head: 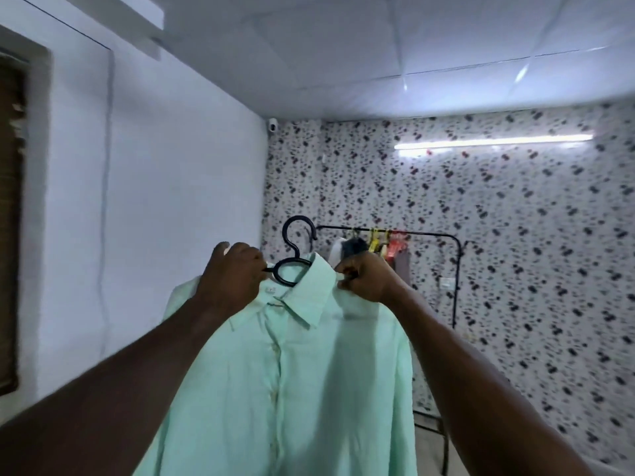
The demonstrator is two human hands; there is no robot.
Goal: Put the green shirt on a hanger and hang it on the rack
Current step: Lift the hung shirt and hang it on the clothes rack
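A light green shirt (302, 379) hangs in front of me on a black hanger (293, 252), whose hook sticks up above the collar. My left hand (232, 273) grips the hanger's left shoulder together with the shirt. On the other side of the collar, my right hand (366, 280) pinches the shirt and the hanger's right end. Behind them stands a black clothes rack (429, 234) against the patterned wall, apart from the shirt.
Several coloured hangers (379, 242) and a white and dark garment (347, 250) hang on the rack's bar. The rack's right post (456, 290) runs down to the floor. A white wall lies to the left, with a dark window (10, 218) at the far left.
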